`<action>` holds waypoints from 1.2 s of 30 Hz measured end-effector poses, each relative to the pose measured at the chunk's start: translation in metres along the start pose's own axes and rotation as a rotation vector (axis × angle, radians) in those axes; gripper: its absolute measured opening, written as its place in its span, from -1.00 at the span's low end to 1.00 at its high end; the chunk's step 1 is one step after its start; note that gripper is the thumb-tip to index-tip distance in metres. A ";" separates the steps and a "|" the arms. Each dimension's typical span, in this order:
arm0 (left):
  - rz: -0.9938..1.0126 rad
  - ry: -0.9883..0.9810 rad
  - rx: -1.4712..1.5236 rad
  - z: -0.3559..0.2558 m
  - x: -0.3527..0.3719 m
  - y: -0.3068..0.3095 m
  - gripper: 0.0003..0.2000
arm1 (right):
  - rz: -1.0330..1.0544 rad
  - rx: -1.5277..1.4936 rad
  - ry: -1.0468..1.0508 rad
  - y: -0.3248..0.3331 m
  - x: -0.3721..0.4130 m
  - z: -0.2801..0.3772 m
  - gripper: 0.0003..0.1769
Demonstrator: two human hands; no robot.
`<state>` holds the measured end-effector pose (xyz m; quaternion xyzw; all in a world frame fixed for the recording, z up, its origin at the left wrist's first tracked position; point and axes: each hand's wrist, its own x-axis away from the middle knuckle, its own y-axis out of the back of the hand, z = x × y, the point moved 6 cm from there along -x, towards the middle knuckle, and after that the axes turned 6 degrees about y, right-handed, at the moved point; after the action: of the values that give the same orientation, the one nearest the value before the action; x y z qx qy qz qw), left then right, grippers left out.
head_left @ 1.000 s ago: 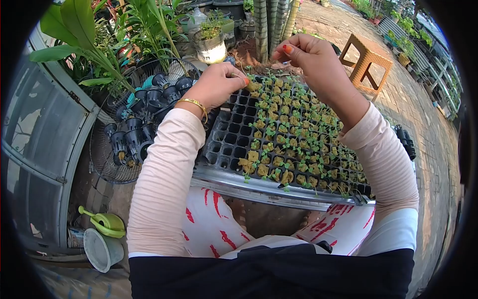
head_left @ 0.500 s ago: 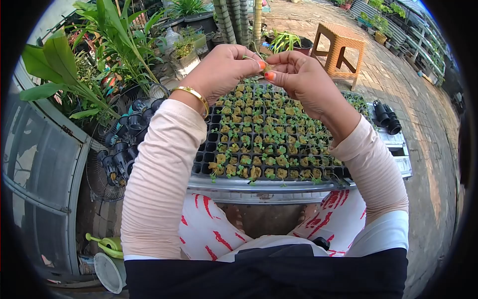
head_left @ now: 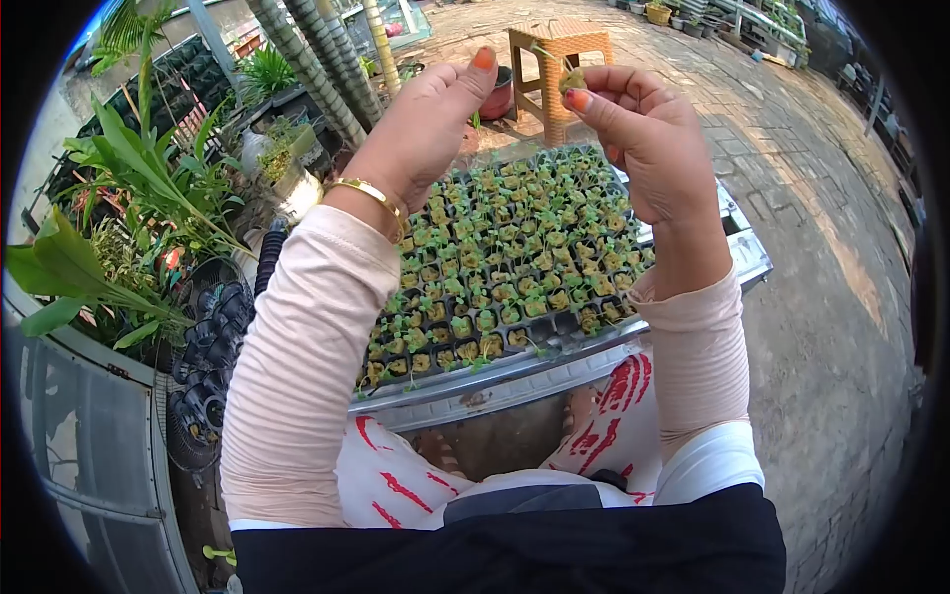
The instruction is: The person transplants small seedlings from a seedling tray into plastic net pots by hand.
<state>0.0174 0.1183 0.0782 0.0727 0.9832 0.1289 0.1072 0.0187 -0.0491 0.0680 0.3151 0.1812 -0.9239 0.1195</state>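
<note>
Over the far end of the black seedling tray [head_left: 569, 327], my right hand [head_left: 648, 139] pinches a small seedling [head_left: 571, 79] between thumb and fingers. The seedling has a brownish plug at its base, and a thin stem points up to the left. My left hand [head_left: 426, 124], with a gold bangle at its wrist, is raised to the left, apart from the seedling. Its thumb stands away from the fingers, which are partly hidden, and nothing shows in it. Rows of small green seedlings [head_left: 495, 257] in brownish plugs fill most tray cells below both hands.
The tray rests on a metal stand [head_left: 475, 396] just before my knees. Black net pots [head_left: 203, 346] lie in a wire basket at left, beside leafy plants [head_left: 148, 188] and a glass-paned frame [head_left: 94, 416]. Beyond the tray stands a woven-pattern stool [head_left: 559, 45] on brick paving.
My hands have moved apart; the left has let go of the seedling, which stays in the right. The view has turned to the right, so the tray and stool appear further left.
</note>
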 end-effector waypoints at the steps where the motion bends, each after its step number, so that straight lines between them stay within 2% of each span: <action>1: -0.044 -0.007 -0.041 0.002 -0.009 -0.011 -0.57 | -0.049 0.066 0.051 0.020 0.000 0.009 -0.68; 4: -0.078 -0.014 -0.225 0.009 -0.036 -0.053 -0.68 | -0.187 0.249 0.143 0.086 -0.002 0.020 -0.69; 6: -0.007 -0.154 -0.501 0.007 -0.053 -0.092 -0.76 | -0.288 0.331 0.185 0.122 0.000 0.024 -0.70; 12: 0.092 -0.470 -0.985 0.011 -0.095 -0.197 -0.81 | -0.494 0.555 0.174 0.193 0.006 0.011 -0.71; 15: 0.145 -0.482 -1.091 0.024 -0.118 -0.233 -0.79 | -0.585 0.642 0.148 0.216 0.011 -0.005 -0.73; 24: 0.133 -0.461 -1.137 0.053 -0.151 -0.272 -0.70 | -0.696 0.615 0.103 0.239 0.022 -0.008 -0.76; 26: 0.137 -0.443 -1.175 0.058 -0.154 -0.274 -0.86 | -0.702 0.580 0.108 0.241 0.023 -0.008 -0.75; 34: 0.156 -0.343 -1.111 0.068 -0.154 -0.282 -0.89 | -0.697 0.524 0.073 0.240 0.026 -0.006 -0.73; 36: 0.159 -0.334 -1.118 0.066 -0.152 -0.282 -0.89 | -0.714 0.476 0.119 0.238 0.026 -0.001 -0.74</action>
<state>0.1470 -0.1617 -0.0309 0.0978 0.7272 0.6222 0.2729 0.0787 -0.2666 -0.0107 0.3041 0.0675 -0.9035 -0.2943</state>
